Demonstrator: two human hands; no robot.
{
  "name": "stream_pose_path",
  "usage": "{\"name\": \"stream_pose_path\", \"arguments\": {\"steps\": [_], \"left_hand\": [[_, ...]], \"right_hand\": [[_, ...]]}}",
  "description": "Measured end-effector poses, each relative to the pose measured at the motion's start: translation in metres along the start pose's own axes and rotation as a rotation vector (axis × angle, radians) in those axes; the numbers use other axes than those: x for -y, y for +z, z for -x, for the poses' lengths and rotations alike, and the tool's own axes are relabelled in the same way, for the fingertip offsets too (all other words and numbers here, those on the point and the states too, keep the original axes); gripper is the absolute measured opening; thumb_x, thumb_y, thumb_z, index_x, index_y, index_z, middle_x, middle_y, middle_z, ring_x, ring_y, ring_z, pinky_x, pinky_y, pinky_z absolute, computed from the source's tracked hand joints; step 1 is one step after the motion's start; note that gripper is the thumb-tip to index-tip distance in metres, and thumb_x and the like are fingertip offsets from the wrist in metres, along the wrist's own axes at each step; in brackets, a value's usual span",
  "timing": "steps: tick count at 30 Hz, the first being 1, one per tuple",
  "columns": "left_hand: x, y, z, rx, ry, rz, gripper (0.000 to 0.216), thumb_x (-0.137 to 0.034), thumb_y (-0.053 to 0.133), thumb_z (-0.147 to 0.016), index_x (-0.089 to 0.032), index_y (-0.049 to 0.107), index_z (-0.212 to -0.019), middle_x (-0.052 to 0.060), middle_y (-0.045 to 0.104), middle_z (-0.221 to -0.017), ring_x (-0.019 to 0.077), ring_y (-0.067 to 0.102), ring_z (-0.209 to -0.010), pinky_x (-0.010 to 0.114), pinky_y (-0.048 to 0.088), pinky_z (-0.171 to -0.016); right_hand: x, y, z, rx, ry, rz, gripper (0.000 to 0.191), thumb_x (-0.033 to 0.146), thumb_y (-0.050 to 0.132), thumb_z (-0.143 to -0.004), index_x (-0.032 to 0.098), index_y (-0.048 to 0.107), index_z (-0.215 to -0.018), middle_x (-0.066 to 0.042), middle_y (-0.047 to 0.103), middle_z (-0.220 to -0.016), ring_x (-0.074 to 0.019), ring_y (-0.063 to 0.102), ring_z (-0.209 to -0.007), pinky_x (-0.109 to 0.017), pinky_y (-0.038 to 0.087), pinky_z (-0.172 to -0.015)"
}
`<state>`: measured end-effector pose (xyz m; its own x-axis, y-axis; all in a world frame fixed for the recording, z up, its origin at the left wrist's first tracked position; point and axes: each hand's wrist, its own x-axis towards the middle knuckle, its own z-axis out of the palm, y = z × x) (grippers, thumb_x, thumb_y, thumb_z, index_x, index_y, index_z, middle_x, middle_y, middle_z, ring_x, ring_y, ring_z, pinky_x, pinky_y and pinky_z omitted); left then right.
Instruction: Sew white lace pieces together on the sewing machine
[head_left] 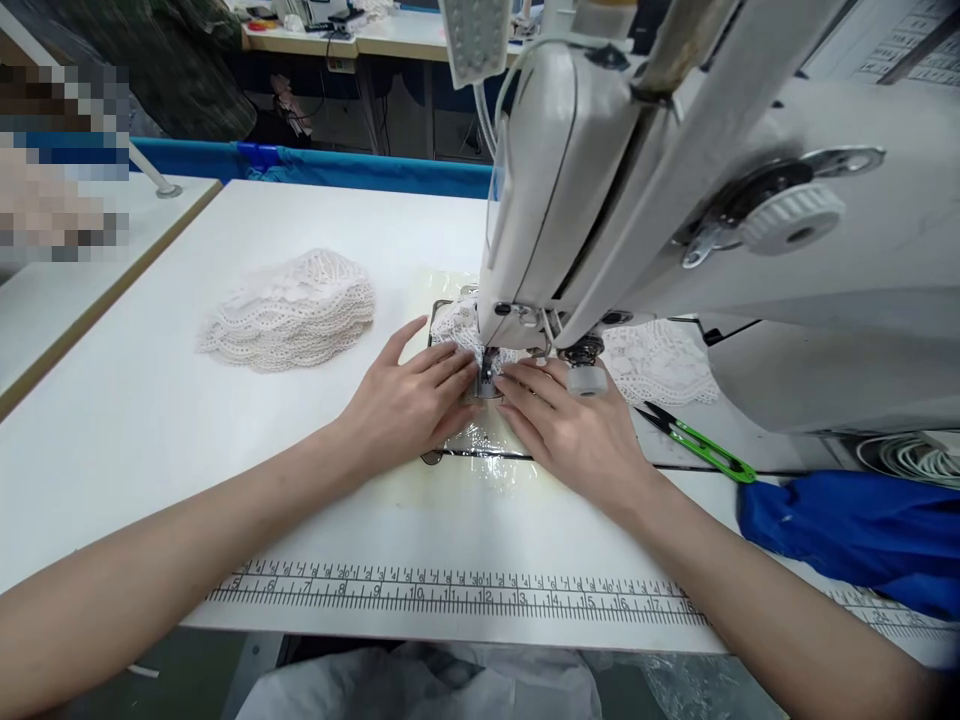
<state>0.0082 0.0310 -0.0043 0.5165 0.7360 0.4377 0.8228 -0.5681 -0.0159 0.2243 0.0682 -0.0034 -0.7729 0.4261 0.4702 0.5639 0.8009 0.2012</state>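
Note:
A white lace piece [454, 322] lies under the presser foot [487, 372] of a white sewing machine [544, 190]. On the left of the foot, my left hand [416, 405] rests flat with its fingertips on the lace and its thumb side near the plate. My right hand [577, 430] lies on the other side, fingers stretched toward the foot and touching the lace edge. Part of that hand is hidden behind the machine's round knob [586, 380]. Both hands are palm down, fingers extended. The lace beneath the fingers is mostly covered.
A stack of white lace pieces [292, 312] sits at left. More lace [660, 362] lies right, under the machine arm. Green-handled thread snips [697, 445] and a blue cloth [855, 530] are at right. A printed ruler [487, 595] runs along the front edge. Another person sits at far left.

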Motion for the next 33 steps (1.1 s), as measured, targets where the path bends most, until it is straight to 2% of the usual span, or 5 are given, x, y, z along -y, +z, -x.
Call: {"name": "stream_pose_path", "arguments": {"steps": [9, 15, 18, 26, 33], "left_hand": [[-0.002, -0.006, 0.004, 0.032, -0.086, -0.112, 0.036, -0.037, 0.048, -0.095, -0.011, 0.062, -0.116, 0.012, 0.068, -0.113, 0.0255, 0.063, -0.103, 0.050, 0.041, -0.103], [-0.021, -0.024, 0.010, 0.023, 0.314, 0.233, 0.030, -0.012, 0.038, -0.096, -0.013, 0.058, -0.118, 0.006, 0.070, -0.100, 0.0161, 0.063, -0.089, 0.029, 0.052, -0.077], [-0.017, -0.027, 0.009, 0.040, 0.108, 0.198, 0.030, -0.014, 0.042, -0.094, -0.013, 0.054, -0.121, 0.010, 0.065, -0.113, 0.0221, 0.058, -0.107, 0.036, 0.048, -0.086], [-0.016, -0.031, 0.006, 0.122, -0.358, 0.579, 0.010, -0.027, 0.052, -0.090, -0.018, 0.054, -0.088, -0.001, 0.061, -0.077, 0.0125, 0.056, -0.066, 0.026, 0.043, -0.060], [-0.017, -0.033, 0.002, 0.038, -0.629, 1.080, 0.008, -0.014, 0.049, -0.082, -0.019, 0.044, -0.079, -0.004, 0.049, -0.071, 0.0070, 0.045, -0.058, 0.017, 0.037, -0.048]], "right_hand": [[-0.001, -0.006, 0.001, -0.035, 0.009, 0.012, 0.024, 0.014, 0.052, -0.090, 0.013, 0.067, -0.109, -0.005, 0.075, -0.087, -0.0188, 0.065, -0.087, -0.037, 0.040, -0.096], [-0.003, -0.008, 0.001, -0.103, 0.023, -0.047, 0.024, 0.008, 0.047, -0.089, 0.016, 0.068, -0.099, -0.002, 0.072, -0.077, -0.0168, 0.064, -0.077, -0.034, 0.043, -0.090], [-0.002, -0.007, 0.002, -0.079, 0.056, -0.098, 0.024, 0.012, 0.047, -0.092, 0.017, 0.068, -0.102, -0.003, 0.073, -0.082, -0.0185, 0.065, -0.081, -0.035, 0.044, -0.085], [0.009, -0.021, -0.005, 0.167, 0.311, -0.707, 0.037, 0.051, 0.059, -0.086, 0.019, 0.069, -0.101, -0.003, 0.067, -0.075, -0.0151, 0.055, -0.061, -0.029, 0.043, -0.057], [0.016, -0.026, -0.008, 0.369, 0.604, -1.284, 0.010, 0.027, 0.062, -0.085, 0.020, 0.062, -0.078, 0.006, 0.052, -0.054, -0.0089, 0.046, -0.044, -0.023, 0.036, -0.044]]}}
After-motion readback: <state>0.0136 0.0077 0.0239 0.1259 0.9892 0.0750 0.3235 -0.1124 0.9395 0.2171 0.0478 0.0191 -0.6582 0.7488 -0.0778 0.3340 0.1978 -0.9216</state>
